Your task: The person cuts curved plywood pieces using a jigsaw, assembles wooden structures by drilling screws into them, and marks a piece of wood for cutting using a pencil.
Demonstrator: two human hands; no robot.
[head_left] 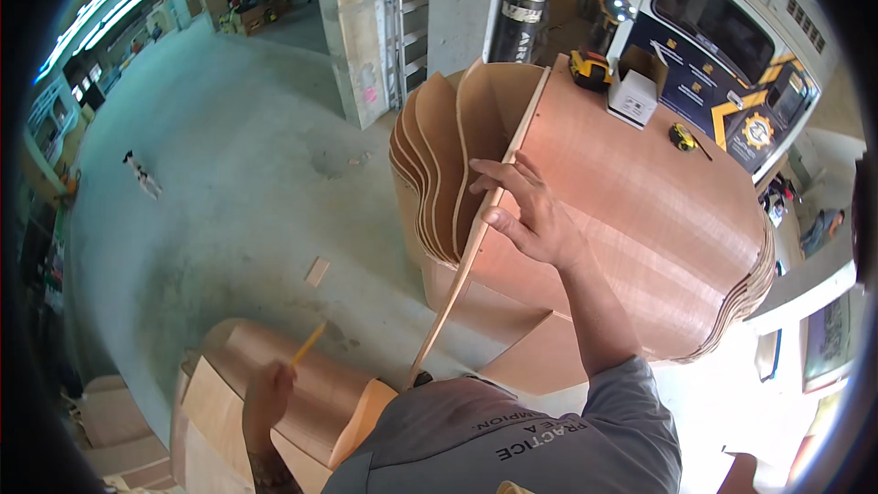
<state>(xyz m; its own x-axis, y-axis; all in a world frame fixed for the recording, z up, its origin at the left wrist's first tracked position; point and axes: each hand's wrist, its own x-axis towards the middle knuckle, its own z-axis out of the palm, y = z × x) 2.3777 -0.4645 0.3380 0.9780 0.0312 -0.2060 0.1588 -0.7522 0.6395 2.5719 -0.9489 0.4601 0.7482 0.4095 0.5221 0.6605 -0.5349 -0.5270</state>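
Pencil hand: your left hand [268, 391] is closed around a yellow pencil [309, 345], above the lower curved plywood [325, 384];
Strip hand: your right hand [541, 220] lies over the thin wooden strip [453, 297], thumb and fingers spread apart;
Strip: it runs along the edge of the curved plywood stack [631, 210], its near end by your shirt [439, 430];
Stack top: cordless drill [590, 70], white box [633, 96], tape measure [681, 136]
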